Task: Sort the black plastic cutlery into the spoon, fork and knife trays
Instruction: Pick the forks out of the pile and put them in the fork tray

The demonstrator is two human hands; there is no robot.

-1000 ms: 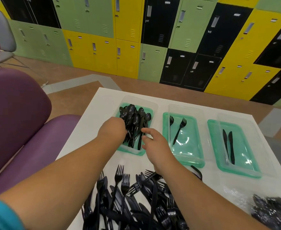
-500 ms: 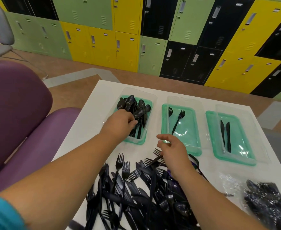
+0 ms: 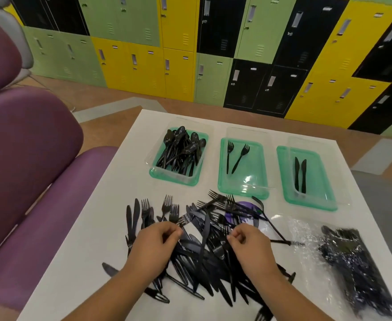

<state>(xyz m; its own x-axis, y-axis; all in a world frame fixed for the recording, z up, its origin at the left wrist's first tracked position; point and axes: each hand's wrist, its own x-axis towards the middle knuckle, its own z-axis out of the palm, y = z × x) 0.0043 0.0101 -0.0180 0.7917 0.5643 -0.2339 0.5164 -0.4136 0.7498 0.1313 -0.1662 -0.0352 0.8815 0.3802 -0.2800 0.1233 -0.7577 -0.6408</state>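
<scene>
Three green trays stand in a row at the table's far side. The left tray (image 3: 173, 179) is piled with black spoons (image 3: 181, 151), the middle tray (image 3: 243, 191) holds two forks (image 3: 236, 156), and the right tray (image 3: 310, 203) holds two knives (image 3: 300, 173). A heap of mixed black cutlery (image 3: 204, 253) lies in front of me. My left hand (image 3: 152, 245) is over the heap's left side and pinches a fork (image 3: 183, 220) by its handle. My right hand (image 3: 249, 245) has curled fingers pinching a black piece in the heap; its kind is hidden.
A clear plastic bag of more black cutlery (image 3: 354, 265) lies at the right on the white table (image 3: 93, 228). A purple disc (image 3: 244, 208) shows under the heap. A purple padded seat (image 3: 40, 200) stands close along the table's left edge. Lockers line the far wall.
Both hands have drawn back from the spoon tray to the heap in front of me. The left hand has left the spoons and now pinches a fork.
</scene>
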